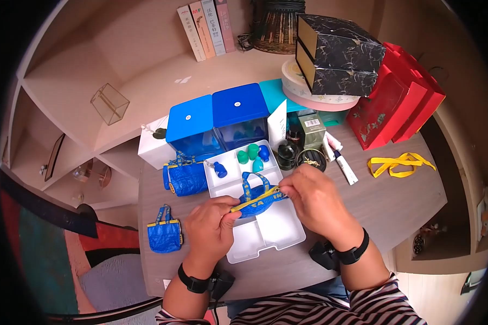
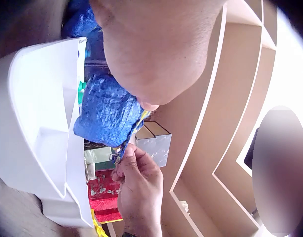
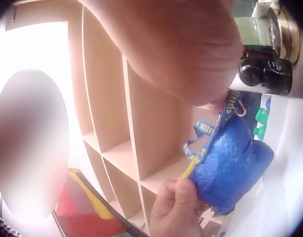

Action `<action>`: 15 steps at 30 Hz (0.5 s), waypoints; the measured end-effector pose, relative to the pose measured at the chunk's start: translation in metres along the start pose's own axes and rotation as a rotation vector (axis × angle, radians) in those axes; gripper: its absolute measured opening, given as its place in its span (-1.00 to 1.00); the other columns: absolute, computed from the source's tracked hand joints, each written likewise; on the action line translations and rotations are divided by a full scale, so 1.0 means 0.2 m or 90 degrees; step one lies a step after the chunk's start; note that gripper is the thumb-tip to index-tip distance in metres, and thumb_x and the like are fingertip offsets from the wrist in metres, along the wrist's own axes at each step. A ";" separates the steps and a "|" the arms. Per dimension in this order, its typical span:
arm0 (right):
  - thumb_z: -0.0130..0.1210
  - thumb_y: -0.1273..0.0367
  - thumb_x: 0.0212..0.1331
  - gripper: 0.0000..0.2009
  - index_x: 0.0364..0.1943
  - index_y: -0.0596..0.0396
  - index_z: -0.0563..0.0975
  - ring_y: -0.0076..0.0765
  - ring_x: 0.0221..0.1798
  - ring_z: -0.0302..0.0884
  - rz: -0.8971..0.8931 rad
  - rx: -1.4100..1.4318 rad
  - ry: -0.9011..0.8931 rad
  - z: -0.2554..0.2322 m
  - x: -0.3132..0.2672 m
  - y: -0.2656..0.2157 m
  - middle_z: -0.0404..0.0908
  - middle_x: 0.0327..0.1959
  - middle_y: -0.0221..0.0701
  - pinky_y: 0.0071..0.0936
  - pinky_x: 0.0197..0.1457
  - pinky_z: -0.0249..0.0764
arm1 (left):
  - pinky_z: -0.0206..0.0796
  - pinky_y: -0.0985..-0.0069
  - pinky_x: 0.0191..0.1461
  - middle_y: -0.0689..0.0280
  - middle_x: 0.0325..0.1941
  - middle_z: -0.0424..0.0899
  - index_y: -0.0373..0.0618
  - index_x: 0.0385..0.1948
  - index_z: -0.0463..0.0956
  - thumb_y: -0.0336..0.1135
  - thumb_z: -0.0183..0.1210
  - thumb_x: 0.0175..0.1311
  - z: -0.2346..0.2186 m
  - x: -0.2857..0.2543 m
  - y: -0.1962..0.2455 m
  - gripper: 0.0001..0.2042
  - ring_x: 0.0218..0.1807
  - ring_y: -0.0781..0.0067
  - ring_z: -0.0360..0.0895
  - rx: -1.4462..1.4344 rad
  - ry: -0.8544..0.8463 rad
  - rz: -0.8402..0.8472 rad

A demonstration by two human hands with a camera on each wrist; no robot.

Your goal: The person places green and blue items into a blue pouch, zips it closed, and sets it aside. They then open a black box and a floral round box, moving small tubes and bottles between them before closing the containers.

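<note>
Pinching both ends of the small blue bag point(image 1: 259, 207) over the white tray point(image 1: 279, 226) with left hand point(image 1: 209, 230) and right hand point(image 1: 321, 206). Little blue and green pieces point(image 1: 253, 151) are in it, two other bags point(image 1: 187, 180) point(image 1: 165, 237) left of it. I can't tell what's left, tbh.

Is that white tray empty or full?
Partly full: the white plastic tray holds little green objects and blue ones at its far end.
</note>
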State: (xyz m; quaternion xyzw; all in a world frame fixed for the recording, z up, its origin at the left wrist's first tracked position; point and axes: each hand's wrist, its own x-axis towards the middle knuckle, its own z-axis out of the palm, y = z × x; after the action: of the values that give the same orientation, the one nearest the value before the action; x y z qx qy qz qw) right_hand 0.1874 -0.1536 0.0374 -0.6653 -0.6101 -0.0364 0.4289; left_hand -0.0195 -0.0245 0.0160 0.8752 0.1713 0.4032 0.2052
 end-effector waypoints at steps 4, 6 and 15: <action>0.20 0.51 0.24 -0.94 -0.27 0.21 0.59 -0.07 -0.28 0.59 0.146 0.101 -0.003 -0.02 0.01 0.02 0.59 -0.38 -0.20 -0.31 -0.24 0.49 | 0.43 0.37 -0.24 0.27 -0.20 0.78 -0.11 -0.39 0.49 -0.24 0.27 0.33 -0.01 0.02 0.00 -0.80 -0.26 0.23 0.70 0.036 0.021 0.063; 0.14 0.45 0.35 -0.91 -0.24 0.21 0.56 -0.15 -0.32 0.63 0.263 0.171 -0.014 -0.02 0.01 0.02 0.63 -0.37 -0.21 -0.28 -0.22 0.52 | 0.47 0.37 -0.23 0.25 -0.17 0.77 -0.12 -0.35 0.48 -0.28 0.29 0.32 0.00 0.02 0.00 -0.82 -0.24 0.22 0.71 0.002 0.031 0.123; 0.00 0.42 0.45 -0.87 0.00 0.02 0.43 -0.71 -0.51 0.25 0.539 0.838 0.014 0.00 0.02 0.04 0.50 -0.43 -0.53 -0.70 -0.47 0.15 | 0.50 0.37 -0.18 0.10 -0.17 0.74 -0.18 -0.26 0.44 -0.34 0.23 0.38 -0.02 -0.01 -0.03 -0.84 -0.23 0.13 0.71 -0.019 0.088 0.092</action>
State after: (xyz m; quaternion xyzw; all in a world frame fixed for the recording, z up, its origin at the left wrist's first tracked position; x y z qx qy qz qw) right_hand 0.1960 -0.1492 0.0357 -0.4498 -0.1958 0.4929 0.7186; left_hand -0.0251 -0.0192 0.0132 0.8520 0.1156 0.4791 0.1765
